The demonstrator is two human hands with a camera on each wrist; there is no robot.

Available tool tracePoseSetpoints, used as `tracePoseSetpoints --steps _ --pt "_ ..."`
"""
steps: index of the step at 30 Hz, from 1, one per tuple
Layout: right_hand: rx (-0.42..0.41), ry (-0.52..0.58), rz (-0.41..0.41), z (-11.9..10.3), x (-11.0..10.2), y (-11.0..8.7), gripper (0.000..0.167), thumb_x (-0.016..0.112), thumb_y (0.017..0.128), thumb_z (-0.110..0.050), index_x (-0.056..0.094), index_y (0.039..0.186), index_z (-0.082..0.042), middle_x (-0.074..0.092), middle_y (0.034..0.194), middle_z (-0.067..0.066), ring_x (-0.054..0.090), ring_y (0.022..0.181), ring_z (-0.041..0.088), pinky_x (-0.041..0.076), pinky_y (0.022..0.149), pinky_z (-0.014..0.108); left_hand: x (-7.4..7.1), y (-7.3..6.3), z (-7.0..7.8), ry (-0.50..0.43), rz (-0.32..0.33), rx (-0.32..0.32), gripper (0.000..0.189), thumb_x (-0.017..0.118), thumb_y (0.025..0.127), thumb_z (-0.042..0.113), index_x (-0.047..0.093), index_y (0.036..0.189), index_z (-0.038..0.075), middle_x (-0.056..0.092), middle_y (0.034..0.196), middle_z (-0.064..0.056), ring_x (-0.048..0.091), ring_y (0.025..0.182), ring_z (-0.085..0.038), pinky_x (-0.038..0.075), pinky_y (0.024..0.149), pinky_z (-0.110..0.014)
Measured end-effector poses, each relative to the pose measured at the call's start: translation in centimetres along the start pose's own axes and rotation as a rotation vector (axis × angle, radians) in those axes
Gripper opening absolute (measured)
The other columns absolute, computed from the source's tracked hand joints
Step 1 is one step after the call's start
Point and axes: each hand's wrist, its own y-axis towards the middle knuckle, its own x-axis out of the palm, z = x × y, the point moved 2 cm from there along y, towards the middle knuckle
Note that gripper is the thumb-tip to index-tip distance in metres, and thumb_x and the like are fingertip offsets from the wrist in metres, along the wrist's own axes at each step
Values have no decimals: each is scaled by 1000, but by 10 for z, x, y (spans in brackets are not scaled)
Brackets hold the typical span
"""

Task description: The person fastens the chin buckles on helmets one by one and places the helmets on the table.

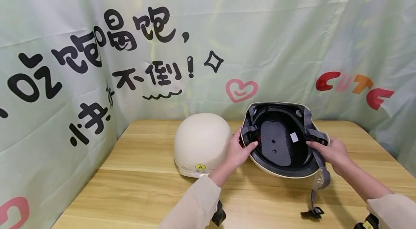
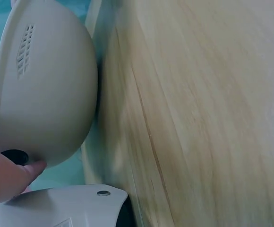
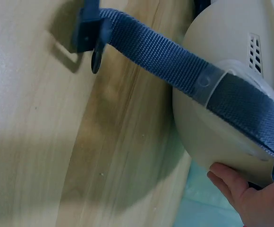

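Note:
Both hands grip a cream helmet tipped so that its black padded inside faces me. My left hand holds its left rim, thumb over the edge; the left wrist view shows the smooth outer shell with a vent and fingers against it. On the opposite rim is my right hand, thumb inside and fingers on the shell. A grey chin strap hangs from the right side, ending in a black buckle low over the table. Left of it a second cream helmet sits dome up, bearing a yellow "A" sticker.
The wooden table carries the second helmet right beside my left hand and forearm. Behind the table's back edge hangs a pale green printed cloth. Black wrist devices show below my sleeves.

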Motion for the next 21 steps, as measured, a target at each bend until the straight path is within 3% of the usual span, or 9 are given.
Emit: tracePoseSetpoints --steps 6,12,18,21 --pt "-35 -137 97 -3 -12 -1 42 59 86 -25 52 102 14 56 74 0 48 58 0 49 51 23 7 -6 4 73 -2 -19 68 73 75 18 44 134 1 60 121 -15 59 108 -24 47 93 -28" --pt "-88 -266 158 -8 -23 -2 39 61 85 -25 57 92 13 59 72 10 46 63 10 42 50 23 10 -10 5 171 -6 -27 74 76 73 23 43 135 2 62 118 -15 60 107 -25 48 92 -31" --pt "-173 -333 194 -14 -29 -1 33 63 83 -23 58 87 9 60 73 18 48 64 14 39 50 23 11 -15 5 227 3 22 75 76 73 22 43 134 -5 55 129 -20 54 118 -31 44 100 -37" --pt "-234 -370 211 -18 -31 -2 30 64 81 -22 59 83 7 60 70 18 46 62 13 37 49 24 12 -17 7 273 40 77 71 76 74 22 46 132 -7 54 130 -21 52 120 -33 43 101 -38"
